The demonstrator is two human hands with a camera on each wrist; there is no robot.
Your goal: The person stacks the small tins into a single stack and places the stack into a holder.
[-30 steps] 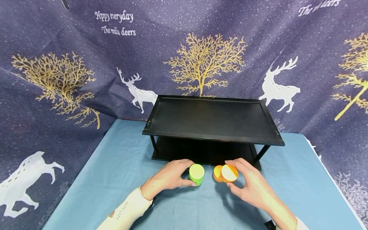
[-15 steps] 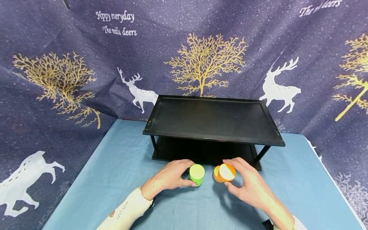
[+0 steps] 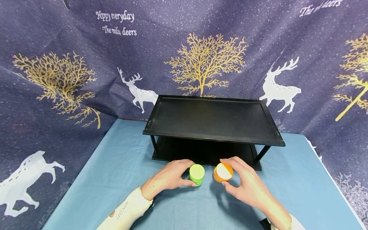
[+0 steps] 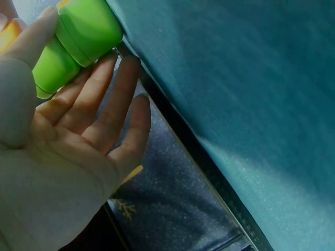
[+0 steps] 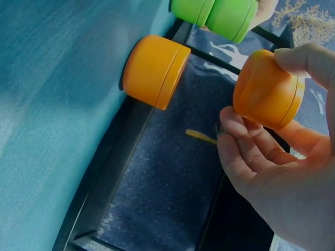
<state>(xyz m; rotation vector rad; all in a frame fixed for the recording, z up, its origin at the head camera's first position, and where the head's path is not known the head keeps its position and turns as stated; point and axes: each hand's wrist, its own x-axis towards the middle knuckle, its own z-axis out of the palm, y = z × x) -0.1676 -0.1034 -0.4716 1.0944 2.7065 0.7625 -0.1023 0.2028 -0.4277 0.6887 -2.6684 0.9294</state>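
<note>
Two small green lidded jars (image 3: 196,172) stand stacked on the blue cloth. My left hand (image 3: 176,174) is around the stack, thumb on the near side and fingers on the far side; both jars also show in the left wrist view (image 4: 86,31). My right hand (image 3: 244,180) pinches an orange lidded jar (image 5: 267,89) between thumb and fingers. A second orange jar (image 5: 154,70) stands on the cloth. From the head, the held jar (image 3: 224,171) covers most of it; the right wrist view shows a gap between the two.
A black two-tier rack (image 3: 212,119) stands just behind the jars, its lower shelf (image 3: 201,150) close to my fingertips. Blue cloth (image 3: 115,166) covers the table. A dark curtain (image 3: 86,48) printed with deer and trees hangs behind and at the sides.
My right hand has moved slightly left, bringing its orange jar from beside the standing orange jar to nearly over it. My left hand and the green jars have stayed put.
</note>
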